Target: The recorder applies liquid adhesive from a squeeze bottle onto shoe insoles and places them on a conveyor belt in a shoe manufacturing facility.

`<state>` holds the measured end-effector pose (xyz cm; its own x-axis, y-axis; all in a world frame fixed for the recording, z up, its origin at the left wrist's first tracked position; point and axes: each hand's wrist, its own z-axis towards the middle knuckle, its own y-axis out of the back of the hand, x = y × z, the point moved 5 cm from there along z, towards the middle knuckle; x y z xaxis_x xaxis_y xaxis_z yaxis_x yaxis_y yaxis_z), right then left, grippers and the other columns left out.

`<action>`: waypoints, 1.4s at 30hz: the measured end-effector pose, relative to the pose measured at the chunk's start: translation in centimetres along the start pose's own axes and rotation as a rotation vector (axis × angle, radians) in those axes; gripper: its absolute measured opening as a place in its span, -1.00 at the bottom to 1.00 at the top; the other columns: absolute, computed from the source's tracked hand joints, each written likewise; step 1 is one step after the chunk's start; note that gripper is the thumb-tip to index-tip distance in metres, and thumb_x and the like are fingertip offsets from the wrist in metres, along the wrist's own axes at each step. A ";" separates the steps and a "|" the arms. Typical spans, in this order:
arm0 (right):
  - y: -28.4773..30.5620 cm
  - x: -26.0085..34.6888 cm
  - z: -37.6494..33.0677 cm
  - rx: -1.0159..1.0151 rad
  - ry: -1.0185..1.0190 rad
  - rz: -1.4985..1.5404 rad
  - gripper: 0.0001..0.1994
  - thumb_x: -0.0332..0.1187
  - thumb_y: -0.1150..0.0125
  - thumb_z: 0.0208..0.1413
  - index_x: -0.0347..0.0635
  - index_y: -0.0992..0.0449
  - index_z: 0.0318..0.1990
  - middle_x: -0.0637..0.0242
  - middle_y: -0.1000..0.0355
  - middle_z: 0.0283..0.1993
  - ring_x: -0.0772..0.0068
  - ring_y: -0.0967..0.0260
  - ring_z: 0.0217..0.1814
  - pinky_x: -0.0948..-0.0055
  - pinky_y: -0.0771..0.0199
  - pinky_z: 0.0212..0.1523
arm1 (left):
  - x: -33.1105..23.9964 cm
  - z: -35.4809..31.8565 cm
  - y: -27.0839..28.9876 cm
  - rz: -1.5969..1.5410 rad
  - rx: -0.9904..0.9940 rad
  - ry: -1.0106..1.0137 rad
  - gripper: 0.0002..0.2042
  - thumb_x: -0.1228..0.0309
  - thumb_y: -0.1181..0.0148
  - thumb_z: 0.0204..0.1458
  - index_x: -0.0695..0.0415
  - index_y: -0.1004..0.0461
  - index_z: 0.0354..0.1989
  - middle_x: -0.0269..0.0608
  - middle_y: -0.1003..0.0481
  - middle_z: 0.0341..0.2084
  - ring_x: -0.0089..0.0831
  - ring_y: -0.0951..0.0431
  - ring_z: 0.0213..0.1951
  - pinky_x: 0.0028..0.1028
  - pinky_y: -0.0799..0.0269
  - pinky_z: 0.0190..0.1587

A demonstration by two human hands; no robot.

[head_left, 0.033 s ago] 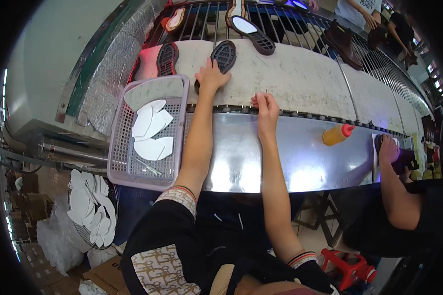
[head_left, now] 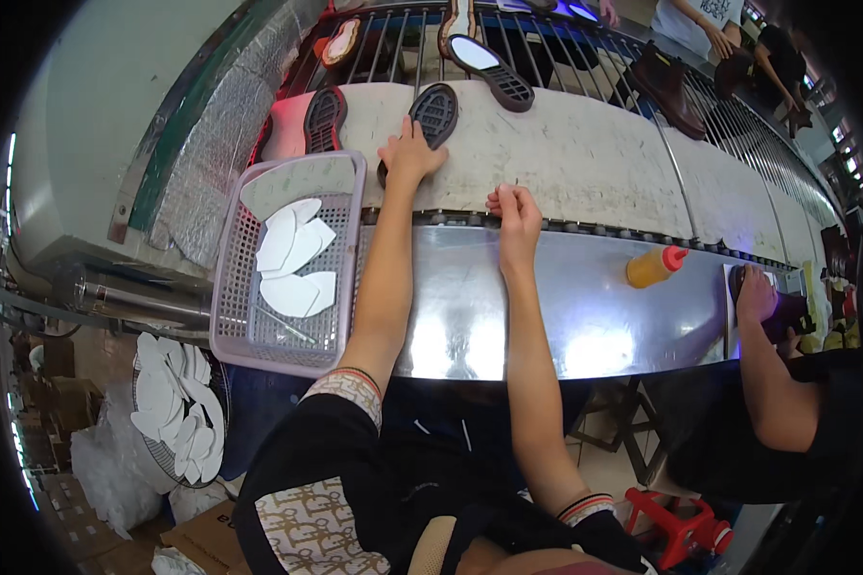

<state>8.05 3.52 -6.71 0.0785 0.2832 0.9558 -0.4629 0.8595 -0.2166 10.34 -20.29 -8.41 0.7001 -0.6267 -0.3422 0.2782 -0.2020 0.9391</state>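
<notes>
My left hand reaches forward over a dark ridged shoe sole on the pale belt. Its thumb lies toward the sole's right side and its fingers toward the left, closed across the middle; the palm hides that part. Further right, my right hand hovers by the belt's near edge with curled fingers. Whatever it may hold is hidden. Left of my left forearm stands a lilac plastic basket, with several white shaped pieces inside. Another dark sole lies on the belt, beyond the basket.
A sole with a white insert rests at the metal bars. On the steel ledge lies a yellow bottle with a red cap. A co-worker's arm is at the right. A round wire basket of white pieces sits lower left.
</notes>
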 end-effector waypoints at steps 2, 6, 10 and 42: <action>0.2 0.0 0.1 -0.033 -0.009 0.022 -0.70 -0.21 -0.13 0.28 -0.35 -0.48 -0.26 0.29 -0.47 -0.37 0.55 -0.41 -0.33 0.55 -0.42 -0.24 | -0.4 0.1 -0.6 0.069 0.075 0.002 -0.04 -0.05 -0.16 -0.14 0.13 0.03 0.46 -0.16 0.08 0.48 0.08 -0.27 0.25 0.07 -0.15 0.24; 0.5 -0.4 0.3 -0.080 -0.014 0.082 -0.70 -0.20 -0.14 0.27 -0.35 -0.47 -0.27 0.29 -0.47 -0.37 0.55 -0.41 -0.37 0.55 -0.43 -0.29 | -1.9 -1.5 -0.3 0.033 0.225 0.043 -0.14 0.05 -0.12 -0.10 0.20 -0.09 0.40 0.06 0.02 0.44 0.12 -0.36 0.22 -0.06 -0.32 0.20; 0.6 -0.6 0.6 -0.111 -0.012 0.195 -0.71 -0.19 -0.12 0.28 -0.30 -0.46 -0.26 0.28 -0.46 -0.34 0.52 -0.43 -0.35 0.52 -0.47 -0.32 | -4.1 -5.4 3.8 -0.133 0.239 0.027 -0.38 0.09 -0.09 -0.10 0.33 -0.48 0.06 0.29 -0.45 0.05 0.11 -0.49 0.09 -0.13 -0.39 0.16; -0.8 1.9 -6.1 0.771 0.138 -0.750 -0.56 -0.60 0.26 0.22 -0.26 -0.44 0.18 0.00 -0.03 0.48 0.13 0.10 0.56 0.29 0.22 0.49 | 67.7 -47.8 17.2 -0.745 -0.343 1.203 -0.43 0.03 -0.27 0.02 0.00 -0.42 0.19 -0.20 -0.52 -0.10 -0.31 -0.49 -0.14 -0.14 -0.43 -0.10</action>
<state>13.98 5.96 -5.92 0.6491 -0.1168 0.7517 -0.6820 0.3485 0.6430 93.97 -30.21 -17.01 0.3948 0.5726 -0.7185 0.8353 0.1020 0.5403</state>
